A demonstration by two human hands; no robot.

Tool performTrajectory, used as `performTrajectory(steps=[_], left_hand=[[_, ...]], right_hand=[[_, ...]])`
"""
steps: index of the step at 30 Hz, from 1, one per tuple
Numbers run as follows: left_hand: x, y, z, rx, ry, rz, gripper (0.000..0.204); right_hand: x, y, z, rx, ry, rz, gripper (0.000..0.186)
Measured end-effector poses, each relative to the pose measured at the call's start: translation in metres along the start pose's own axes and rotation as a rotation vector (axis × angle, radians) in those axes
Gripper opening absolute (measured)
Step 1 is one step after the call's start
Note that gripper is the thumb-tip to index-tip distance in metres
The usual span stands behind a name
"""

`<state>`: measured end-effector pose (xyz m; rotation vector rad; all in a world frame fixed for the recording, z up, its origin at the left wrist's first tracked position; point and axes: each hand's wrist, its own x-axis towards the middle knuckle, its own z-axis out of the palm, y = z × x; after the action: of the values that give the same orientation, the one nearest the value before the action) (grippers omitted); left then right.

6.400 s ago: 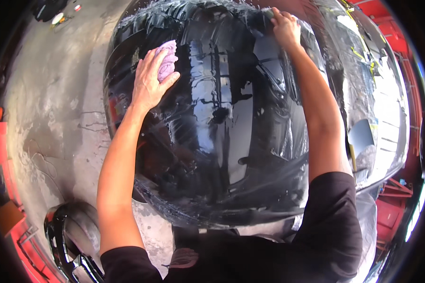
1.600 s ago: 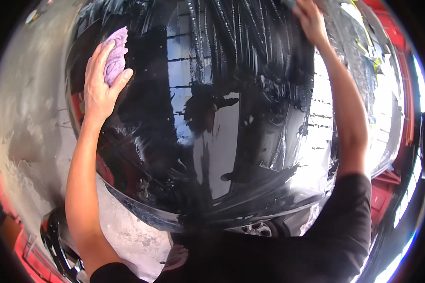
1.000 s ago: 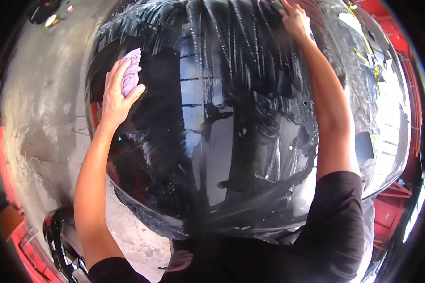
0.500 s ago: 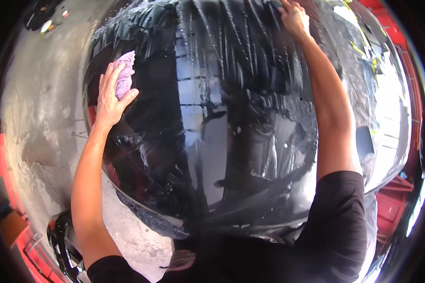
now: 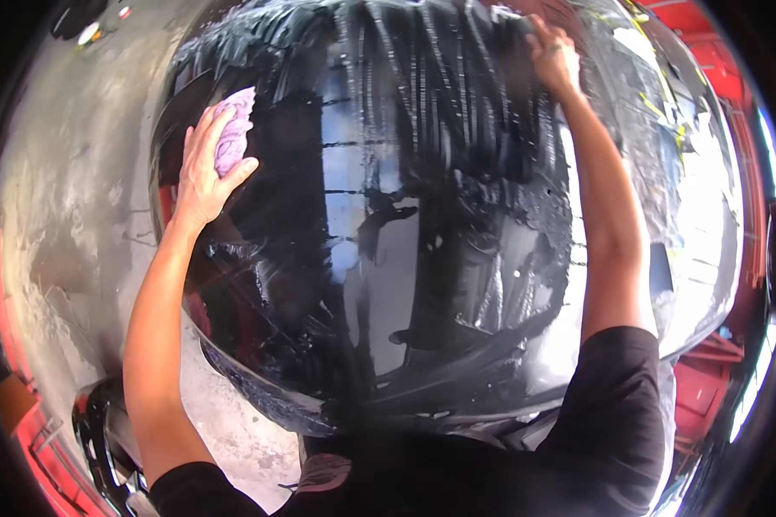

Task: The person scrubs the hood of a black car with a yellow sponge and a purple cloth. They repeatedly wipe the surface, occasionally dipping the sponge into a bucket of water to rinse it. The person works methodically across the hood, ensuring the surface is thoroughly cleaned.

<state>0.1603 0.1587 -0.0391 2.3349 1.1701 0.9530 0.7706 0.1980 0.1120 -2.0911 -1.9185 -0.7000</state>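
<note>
Lilac cloth (image 5: 234, 133) sat bunched under the left hand (image 5: 205, 172), over toward the left side of a big glossy black car panel (image 5: 284, 181). That hand had a light grip on it, fingers curled over the bundle and thumb poking out, probably so fabric rather than bare palm faced the paint.

Right hand (image 5: 553, 60) was way up by the far right corner, fingers bent and kinda smeared by blur. Honestly couldn't tell if it was closed on something or just touching the surface. Arms were spread super wide, my guess being for balance while leaning in, plus it left the wet-looking streaks (image 5: 416, 95) between them clear of forearms.

Cloth's underside and both palms were hidden. Dark shirt (image 5: 440, 474) blended into the panel's near edge, the far edge ran out at the top of the view, and glare ate the shiny surface (image 5: 698, 233) on the right. Some black curved part (image 5: 95, 431), lower left, was cut off too.
</note>
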Motion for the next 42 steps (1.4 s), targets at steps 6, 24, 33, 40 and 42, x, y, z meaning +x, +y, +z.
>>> performTrajectory(steps=[6,24,33,40,42], left_hand=[[-0.023,0.0,-0.024,0.077,0.033,-0.035,0.088],[-0.008,0.004,-0.014,0.014,0.015,-0.017,0.085],[-0.022,-0.003,-0.018,0.044,0.004,-0.055,0.086],[0.002,0.005,-0.002,-0.059,0.01,0.001,0.083],[0.01,0.008,0.006,-0.069,0.003,0.009,0.083]], right_hand=[[-0.205,-0.025,-0.121,0.224,-0.151,-0.157,0.062],[-0.103,0.025,-0.072,0.092,-0.048,-0.213,0.053],[-0.122,-0.005,-0.07,0.107,-0.079,-0.148,0.055],[-0.027,0.051,-0.037,-0.005,0.0,-0.114,0.043],[0.021,0.053,-0.013,-0.127,-0.046,0.093,0.04]])
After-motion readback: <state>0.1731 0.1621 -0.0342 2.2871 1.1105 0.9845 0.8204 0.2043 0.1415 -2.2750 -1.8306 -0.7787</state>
